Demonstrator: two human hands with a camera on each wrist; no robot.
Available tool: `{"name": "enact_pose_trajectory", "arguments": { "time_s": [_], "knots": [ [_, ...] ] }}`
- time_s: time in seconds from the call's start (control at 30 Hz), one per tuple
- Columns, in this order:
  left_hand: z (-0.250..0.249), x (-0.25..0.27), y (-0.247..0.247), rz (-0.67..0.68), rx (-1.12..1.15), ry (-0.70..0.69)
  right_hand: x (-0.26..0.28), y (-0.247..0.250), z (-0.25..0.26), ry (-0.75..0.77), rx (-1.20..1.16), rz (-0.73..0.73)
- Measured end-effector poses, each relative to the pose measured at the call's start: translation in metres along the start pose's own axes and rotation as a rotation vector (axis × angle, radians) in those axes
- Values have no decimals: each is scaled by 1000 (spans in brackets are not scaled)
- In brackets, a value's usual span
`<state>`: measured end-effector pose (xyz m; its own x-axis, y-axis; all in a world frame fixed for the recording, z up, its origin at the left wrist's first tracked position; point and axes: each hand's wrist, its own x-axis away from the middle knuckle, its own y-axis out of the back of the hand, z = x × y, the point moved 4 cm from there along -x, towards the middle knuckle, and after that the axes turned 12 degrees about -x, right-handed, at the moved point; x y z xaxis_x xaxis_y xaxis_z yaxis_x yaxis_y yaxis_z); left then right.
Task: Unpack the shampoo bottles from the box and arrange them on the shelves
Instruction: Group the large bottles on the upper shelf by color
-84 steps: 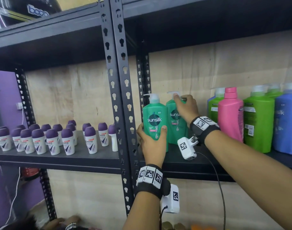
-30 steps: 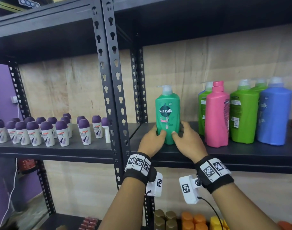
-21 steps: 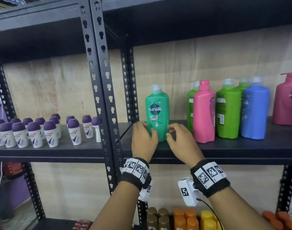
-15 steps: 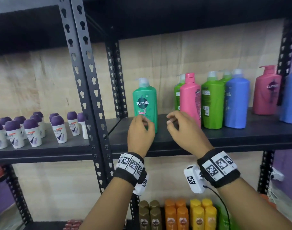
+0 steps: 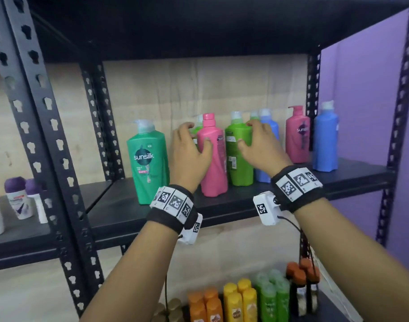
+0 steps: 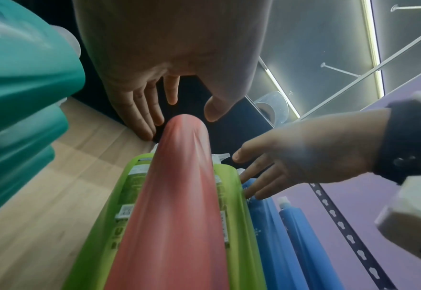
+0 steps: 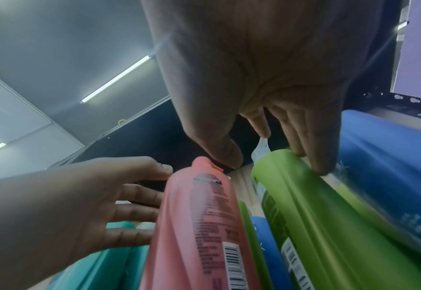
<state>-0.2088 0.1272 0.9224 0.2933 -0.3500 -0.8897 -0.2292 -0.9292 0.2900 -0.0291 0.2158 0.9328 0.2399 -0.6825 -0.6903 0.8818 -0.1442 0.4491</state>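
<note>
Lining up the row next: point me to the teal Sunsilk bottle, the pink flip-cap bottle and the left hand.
teal Sunsilk bottle point(image 5: 147, 163), head view, on its front label.
pink flip-cap bottle point(image 5: 216, 163), head view, on its bare body.
left hand point(image 5: 189, 154), head view, on its back.

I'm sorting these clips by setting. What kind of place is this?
Probably a shop or stockroom. Black metal shelves carry rows of shampoo bottles, roll-on deodorants fill the next bay, and more bottles line the shelf below. Both hands reach for bottles.

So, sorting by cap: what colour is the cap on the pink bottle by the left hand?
Pink, matching the pink bottle by the left hand; head view shows it best.
</note>
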Motion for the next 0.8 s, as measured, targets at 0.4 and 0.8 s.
{"name": "enact_pose_trajectory", "arguments": {
  "time_s": [0.4,0.8],
  "knots": [
    [-6,18,-33,209,46,139,-31,-29,-11,-183,-22,99],
    [4,28,-28,109,-43,199,-9,-12,-15,-69,-18,13]
  ]
}}
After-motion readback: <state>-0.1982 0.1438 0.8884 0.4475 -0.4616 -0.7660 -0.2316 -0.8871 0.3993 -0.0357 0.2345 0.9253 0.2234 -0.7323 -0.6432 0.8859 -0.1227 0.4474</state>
